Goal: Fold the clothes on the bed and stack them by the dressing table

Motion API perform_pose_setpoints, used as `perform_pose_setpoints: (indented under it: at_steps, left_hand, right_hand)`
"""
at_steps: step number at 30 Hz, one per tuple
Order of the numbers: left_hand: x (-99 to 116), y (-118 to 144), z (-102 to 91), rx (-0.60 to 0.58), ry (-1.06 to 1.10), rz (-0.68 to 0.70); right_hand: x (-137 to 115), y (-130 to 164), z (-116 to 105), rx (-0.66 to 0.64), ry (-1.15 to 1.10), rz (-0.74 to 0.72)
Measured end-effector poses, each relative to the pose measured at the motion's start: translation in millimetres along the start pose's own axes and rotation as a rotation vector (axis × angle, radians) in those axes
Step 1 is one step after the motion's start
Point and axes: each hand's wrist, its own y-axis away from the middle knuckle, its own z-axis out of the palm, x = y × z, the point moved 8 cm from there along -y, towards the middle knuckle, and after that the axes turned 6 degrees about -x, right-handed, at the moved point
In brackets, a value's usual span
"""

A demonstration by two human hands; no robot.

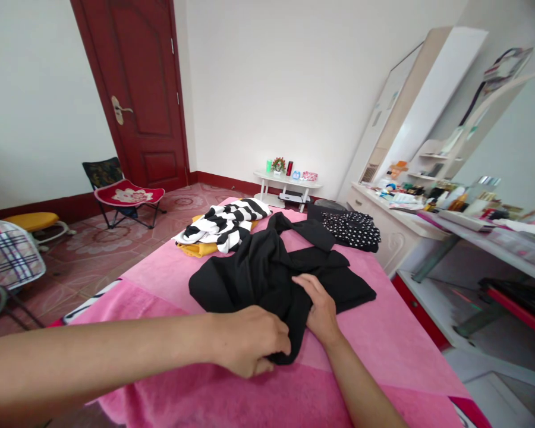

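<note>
A black garment (249,267) lies crumpled on a pink blanket (160,356), with folds and strips of cloth spread to the far side and the right; its exact kind cannot be made out. At its near edge my left hand (254,342) is closed, fingers curled round the cloth. My right hand (320,306) rests on the garment's right part, fingers stretched out over the fabric.
Beyond the garment lie black-and-white striped clothes (232,223) over yellow cloth (196,248), and polka-dot clothing (350,229). A cluttered dressing table (392,217) stands right. A folding chair (127,193) and yellow stool (31,220) are left.
</note>
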Motion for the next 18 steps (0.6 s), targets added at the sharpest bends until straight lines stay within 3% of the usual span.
perform_pose_setpoints:
  at_steps: [2,4,7,9,13,18]
  left_hand:
    - [-3,-3,2.0,-0.004,0.062,-0.017]
    - [-25,-6,-7.4,0.078,0.088,-0.106]
    - [-80,-3,-30.5,0.266,-0.050,-0.367]
    - [-120,3,-37.5,0.323,-0.147,-0.555]
    - [-177,4,-27.7,0.251,-0.162,-0.761]
    - [-198,-23,-14.1,0.066,-0.170,-0.768]
  right_hand:
    - [-1,2,-1,-0.010,0.006,0.010]
    - [1,5,-8,0.048,0.012,0.034]
    - [-2,6,-16,0.121,-0.002,0.028]
    - [-4,6,-18,0.136,-0.020,0.014]
    - [-7,4,-18,0.146,-0.066,-0.002]
    - [0,5,-18,0.188,-0.124,-0.001]
